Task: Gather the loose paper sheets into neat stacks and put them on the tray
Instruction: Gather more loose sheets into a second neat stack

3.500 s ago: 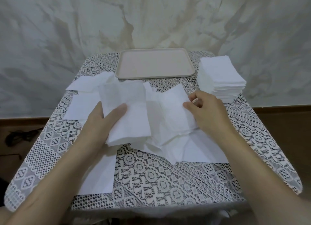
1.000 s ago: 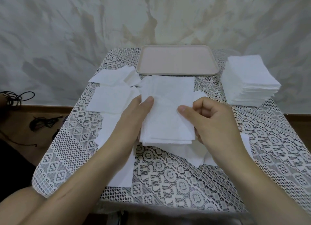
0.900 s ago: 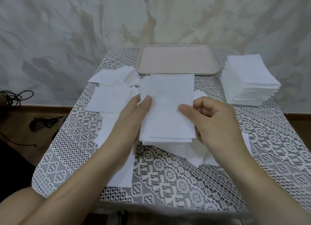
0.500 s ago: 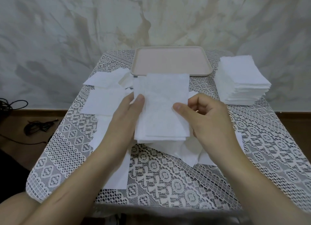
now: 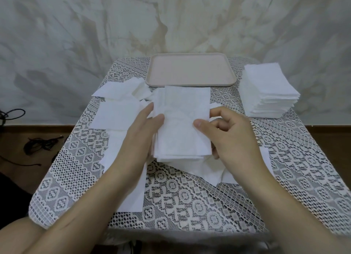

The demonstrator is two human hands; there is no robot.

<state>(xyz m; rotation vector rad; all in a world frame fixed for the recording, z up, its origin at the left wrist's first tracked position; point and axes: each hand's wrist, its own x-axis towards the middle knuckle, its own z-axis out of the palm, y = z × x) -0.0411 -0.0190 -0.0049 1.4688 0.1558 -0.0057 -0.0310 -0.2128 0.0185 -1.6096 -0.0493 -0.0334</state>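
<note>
— Where is the bundle of paper sheets (image 5: 182,124)?
— Over the middle of the worktop (image 5: 190,200), held between both hands, its far edge just short of the tray (image 5: 190,69) in this view.
— How does each grip stand?
— The left grip (image 5: 140,132) holds the bundle's left edge, thumb laid on the top sheet. The right grip (image 5: 233,138) pinches the right edge, thumb on top and fingers curled behind.
— And the tray?
— It is pink and sits at the middle of the worktop's far edge.
— Other paper?
— A tall stack (image 5: 269,90) stands at the far right corner. Loose sheets (image 5: 117,113) lie scattered along the left side, with more under the bundle.
</note>
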